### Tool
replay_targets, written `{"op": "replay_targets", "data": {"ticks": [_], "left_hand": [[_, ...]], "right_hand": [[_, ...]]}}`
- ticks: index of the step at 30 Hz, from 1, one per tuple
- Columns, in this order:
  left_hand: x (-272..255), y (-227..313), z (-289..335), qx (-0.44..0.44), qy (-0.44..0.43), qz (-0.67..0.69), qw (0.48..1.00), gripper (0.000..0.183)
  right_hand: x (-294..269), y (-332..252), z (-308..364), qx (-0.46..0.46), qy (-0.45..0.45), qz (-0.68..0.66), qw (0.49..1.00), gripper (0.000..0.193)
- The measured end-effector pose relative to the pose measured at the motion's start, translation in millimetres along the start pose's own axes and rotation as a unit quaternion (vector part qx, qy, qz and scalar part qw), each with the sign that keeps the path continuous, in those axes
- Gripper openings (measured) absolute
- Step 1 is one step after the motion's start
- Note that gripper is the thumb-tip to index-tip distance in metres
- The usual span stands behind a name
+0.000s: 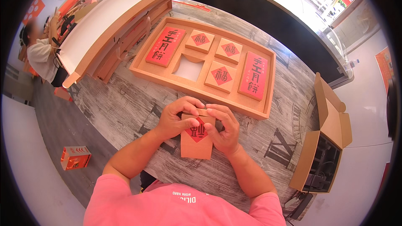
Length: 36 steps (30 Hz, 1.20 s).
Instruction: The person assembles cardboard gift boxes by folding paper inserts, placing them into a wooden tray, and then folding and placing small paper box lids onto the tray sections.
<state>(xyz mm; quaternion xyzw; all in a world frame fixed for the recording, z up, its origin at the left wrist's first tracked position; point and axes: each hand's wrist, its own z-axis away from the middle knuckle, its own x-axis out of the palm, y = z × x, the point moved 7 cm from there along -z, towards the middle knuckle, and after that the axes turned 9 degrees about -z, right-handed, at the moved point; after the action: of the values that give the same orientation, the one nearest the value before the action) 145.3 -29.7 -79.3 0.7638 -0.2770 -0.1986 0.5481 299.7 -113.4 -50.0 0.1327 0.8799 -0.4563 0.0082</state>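
Note:
Both hands grip one small kraft cardboard box (196, 150) with a red diamond label, just in front of me over the table. My left hand (179, 117) has its fingers bent over the box's far edge and its thumb on the label. From the other side my right hand (225, 129) does likewise, thumb against the box face. Beyond them lies a shallow kraft gift tray (245, 109). It holds three similar small boxes (220, 76) and two long red boxes (253, 75) at its ends. One square cut-out (188, 68) in the tray shows a white bottom.
A large kraft lid (121, 12) with white lining rests on stacked cardboard at the left. An open carton (307, 159) with black items stands at the right edge. A red and white box (76, 157) sits at lower left. A person (42, 54) is at far left.

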Motion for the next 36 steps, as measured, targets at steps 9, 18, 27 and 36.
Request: {"op": "replay_targets", "data": {"ticks": [9, 18, 27, 36], "left_hand": [[-1.4, -3.4, 0.2, -0.022, -0.007, 0.029, 0.999, 0.017], [2.6, -9.2, 2.8, -0.032, 0.026, 0.121, 0.992, 0.036], [7.0, -3.2, 2.5, -0.035, -0.014, 0.063, 0.997, 0.053], [7.8, -5.6, 4.5, -0.05, -0.041, 0.059, 0.996, 0.043]], "right_hand": [[2.9, -3.4, -0.4, -0.007, -0.022, 0.011, 1.0, 0.029], [-1.7, 8.1, 6.2, 0.039, 0.037, -0.061, 0.997, 0.023], [-8.9, 23.4, 15.1, 0.126, 0.116, -0.159, 0.972, 0.023], [-7.5, 22.1, 12.2, 0.095, 0.09, -0.16, 0.978, 0.018]]}}
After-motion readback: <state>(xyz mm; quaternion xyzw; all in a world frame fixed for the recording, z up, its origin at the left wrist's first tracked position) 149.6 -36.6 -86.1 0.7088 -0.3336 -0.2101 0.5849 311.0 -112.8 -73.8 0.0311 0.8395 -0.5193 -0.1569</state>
